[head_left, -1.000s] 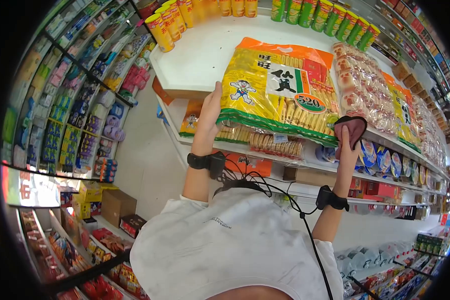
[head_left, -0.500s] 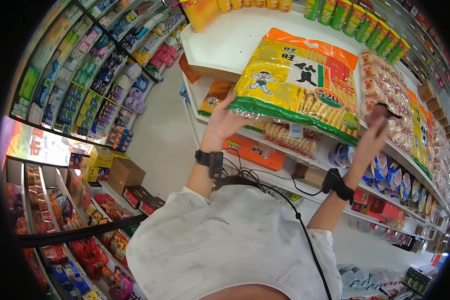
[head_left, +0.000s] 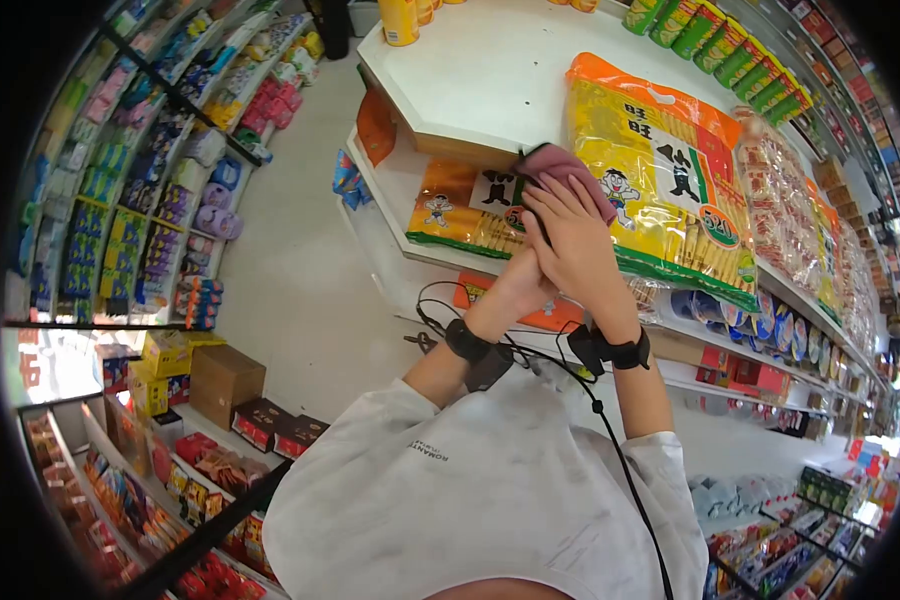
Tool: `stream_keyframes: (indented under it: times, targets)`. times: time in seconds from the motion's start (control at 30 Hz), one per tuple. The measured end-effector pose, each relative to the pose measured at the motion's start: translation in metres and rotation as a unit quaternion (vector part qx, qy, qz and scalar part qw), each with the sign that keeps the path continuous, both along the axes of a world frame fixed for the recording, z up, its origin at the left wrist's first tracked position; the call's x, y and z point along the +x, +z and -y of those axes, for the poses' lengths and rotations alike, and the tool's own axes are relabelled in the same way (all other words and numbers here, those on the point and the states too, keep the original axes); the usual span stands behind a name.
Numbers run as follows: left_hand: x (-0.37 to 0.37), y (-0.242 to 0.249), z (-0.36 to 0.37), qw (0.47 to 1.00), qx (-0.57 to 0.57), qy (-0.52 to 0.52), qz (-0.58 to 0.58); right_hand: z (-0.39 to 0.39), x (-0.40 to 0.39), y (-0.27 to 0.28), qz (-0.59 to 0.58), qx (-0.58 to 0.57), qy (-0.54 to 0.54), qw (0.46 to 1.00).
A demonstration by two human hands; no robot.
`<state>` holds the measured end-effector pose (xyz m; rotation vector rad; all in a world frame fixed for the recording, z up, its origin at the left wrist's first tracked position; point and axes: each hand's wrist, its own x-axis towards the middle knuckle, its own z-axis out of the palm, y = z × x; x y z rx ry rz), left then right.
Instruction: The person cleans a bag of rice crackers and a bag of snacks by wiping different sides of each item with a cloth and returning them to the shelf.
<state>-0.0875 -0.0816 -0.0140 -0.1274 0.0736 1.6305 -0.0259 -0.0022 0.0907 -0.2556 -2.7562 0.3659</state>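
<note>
A folded purple cloth (head_left: 573, 172) with a dark edge is at my hands, in front of the shelf top's near edge. My right hand (head_left: 580, 240) lies over the cloth, its fingers pressed against it. Just below, my left hand (head_left: 523, 287) meets the right at the palm; its fingers are mostly hidden. Close on the right, a large yellow and orange snack bag (head_left: 682, 165) lies on the shelf top, touched by neither hand as far as I can see. A similar bag (head_left: 450, 210) sits on the tier below, partly behind my hands.
The white display shelf (head_left: 470, 80) has an angled corner and a brown edge. Green canisters (head_left: 697, 28) stand in a row at its back, and clear-wrapped snack packs (head_left: 785, 180) lie to the right. A cable (head_left: 625, 470) hangs over my shirt. Stocked shelving (head_left: 135, 200) lines the left, with a cardboard box (head_left: 226, 383) nearby.
Both hands have let go of the large snack bag, which now lies flatter and farther right in view. My right hand has come left with the cloth to meet my left hand.
</note>
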Motion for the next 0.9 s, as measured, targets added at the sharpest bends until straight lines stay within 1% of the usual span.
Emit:
stream_keyframes:
  times: [0.07, 0.13, 0.2, 0.27, 0.3, 0.4, 0.5, 0.6, 0.67, 0.73, 0.8, 0.87, 0.9]
  targets:
    - [-0.002, 0.002, -0.004, 0.993, -0.019, 0.031, -0.111, 0.0, -0.001, 0.006, -0.012, 0.045, -0.035, 0.998]
    - [0.001, 0.027, 0.001, 0.968, -0.03, 0.049, -0.243, -0.003, 0.01, 0.026, -0.014, 0.109, -0.093, 0.99]
    - [-0.002, 0.037, 0.003, 0.977, -0.007, 0.036, -0.212, -0.037, 0.037, 0.029, -0.031, 0.11, -0.194, 0.974]
    - [-0.006, 0.04, 0.004, 0.978, 0.004, 0.027, -0.206, -0.084, 0.086, 0.019, -0.012, 0.162, -0.296, 0.941]
    - [-0.008, 0.041, 0.005, 0.977, 0.003, 0.023, -0.214, -0.107, 0.115, 0.013, 0.006, 0.167, -0.325, 0.931]
    - [-0.008, 0.045, 0.005, 0.976, 0.013, 0.017, -0.217, -0.147, 0.18, 0.004, 0.004, 0.14, -0.37, 0.918]
    - [-0.009, 0.045, 0.004, 0.975, 0.023, 0.019, -0.222, -0.166, 0.191, -0.006, 0.006, 0.075, -0.422, 0.904]
    - [-0.008, 0.04, 0.0, 0.971, 0.026, 0.023, -0.236, -0.153, 0.145, 0.006, 0.013, 0.059, -0.349, 0.935]
    - [-0.009, 0.038, -0.001, 0.969, 0.014, 0.031, -0.246, -0.11, 0.093, 0.01, -0.042, 0.084, -0.265, 0.96]
    - [-0.008, 0.038, -0.001, 0.967, -0.004, 0.034, -0.252, -0.079, 0.053, 0.017, -0.08, 0.051, -0.164, 0.982]
    - [-0.008, 0.041, -0.001, 0.959, -0.017, 0.039, -0.28, -0.057, 0.026, 0.015, -0.109, 0.062, -0.096, 0.987]
    - [-0.008, 0.035, -0.002, 0.952, -0.052, 0.044, -0.297, -0.046, 0.017, 0.011, -0.114, 0.07, -0.071, 0.988]
    - [-0.006, 0.046, 0.0, 0.947, -0.062, 0.04, -0.312, -0.047, 0.016, 0.009, -0.116, 0.078, -0.055, 0.989]
